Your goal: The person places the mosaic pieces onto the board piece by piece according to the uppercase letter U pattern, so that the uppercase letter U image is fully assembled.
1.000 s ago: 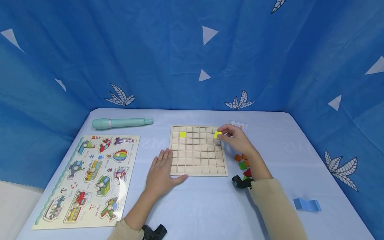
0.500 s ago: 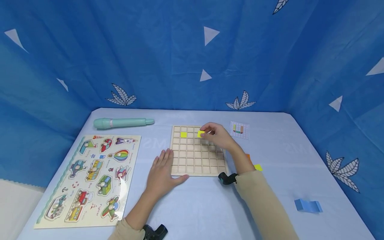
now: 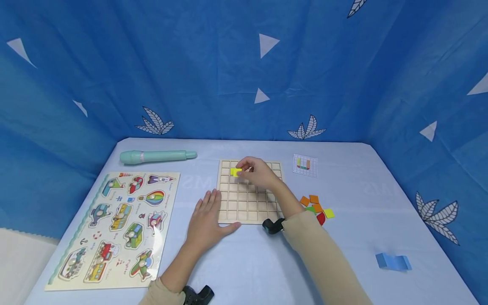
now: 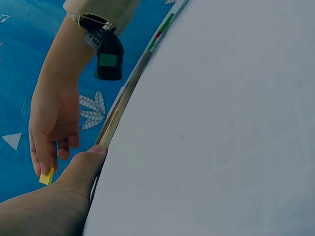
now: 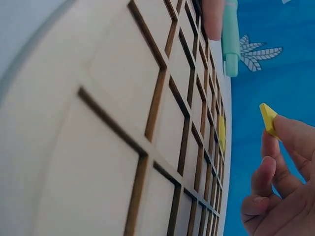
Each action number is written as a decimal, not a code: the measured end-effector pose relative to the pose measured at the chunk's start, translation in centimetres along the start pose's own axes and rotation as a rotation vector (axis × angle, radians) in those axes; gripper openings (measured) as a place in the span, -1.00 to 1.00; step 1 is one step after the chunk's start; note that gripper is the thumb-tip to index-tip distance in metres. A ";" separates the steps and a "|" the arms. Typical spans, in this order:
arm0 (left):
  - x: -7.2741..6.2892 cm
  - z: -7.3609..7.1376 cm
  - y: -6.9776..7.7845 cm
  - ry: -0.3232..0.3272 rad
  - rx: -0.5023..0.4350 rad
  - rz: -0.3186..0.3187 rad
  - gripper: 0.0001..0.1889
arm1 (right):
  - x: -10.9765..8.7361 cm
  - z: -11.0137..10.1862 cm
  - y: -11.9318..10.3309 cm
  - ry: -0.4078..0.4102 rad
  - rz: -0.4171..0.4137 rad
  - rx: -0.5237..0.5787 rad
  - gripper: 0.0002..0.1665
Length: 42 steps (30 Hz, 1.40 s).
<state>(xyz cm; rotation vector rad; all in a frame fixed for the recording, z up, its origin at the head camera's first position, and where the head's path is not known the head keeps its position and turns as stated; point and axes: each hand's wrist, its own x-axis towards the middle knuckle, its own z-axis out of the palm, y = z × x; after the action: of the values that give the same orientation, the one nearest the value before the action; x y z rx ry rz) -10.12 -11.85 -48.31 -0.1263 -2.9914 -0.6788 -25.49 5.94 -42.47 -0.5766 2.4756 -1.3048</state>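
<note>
Above the far left part of the wooden grid board (image 3: 237,197), holds a yellow tile (image 3: 238,172) with the right hand (image 3: 257,173), pinched between thumb and fingertips. Curls the other fingers loosely in toward the palm. Reaches in from the near right, with the forearm slanting over the board's right side and the sleeve (image 3: 324,258) passing above the counter (image 3: 244,271). Carries the tile clear of the grid in the right wrist view, near a second yellow tile (image 5: 222,133) lying in a cell; partly covers that second tile in the head view.

At the board's near left corner, rests the left hand (image 3: 206,223) palm down, with fingers nearly straight and close together. Sets the fingertips at the left edge and stretches the thumb out along the near edge, touching the board without gripping anything. Wears a black device (image 3: 273,226) at each wrist.

Right of the board, a loose cluster of orange, green, red and yellow pieces (image 3: 317,207). Behind them, a small printed card (image 3: 305,165). Farther left, a picture puzzle (image 3: 120,281) and, beyond it, a green microphone-shaped object (image 3: 158,156). Near right, a blue block (image 3: 393,262).
</note>
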 end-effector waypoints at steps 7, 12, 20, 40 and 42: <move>0.0 0.1 -0.1 0.009 0.005 0.004 0.25 | 0.5 1.0 0.2 -0.003 0.007 -0.006 -0.81; 0.0 0.0 -0.1 -0.003 0.005 0.003 0.26 | 0.5 1.3 0.2 -0.014 0.013 0.003 -0.80; 0.0 0.0 -0.1 -0.005 0.003 0.001 0.26 | 0.6 2.0 0.7 0.004 0.030 -0.068 -0.83; -0.1 0.1 -0.1 -0.014 0.003 -0.003 0.26 | 0.7 2.6 0.7 0.007 0.007 -0.179 -0.86; -0.1 0.0 -0.1 -0.013 0.004 -0.002 0.26 | 0.6 2.6 0.6 0.006 0.006 -0.186 -0.86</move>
<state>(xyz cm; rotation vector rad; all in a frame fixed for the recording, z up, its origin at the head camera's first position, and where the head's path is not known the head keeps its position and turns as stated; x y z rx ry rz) -10.00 -11.91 -48.40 -0.1283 -3.0050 -0.6754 -25.07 4.06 -44.51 -0.6081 2.6191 -1.0829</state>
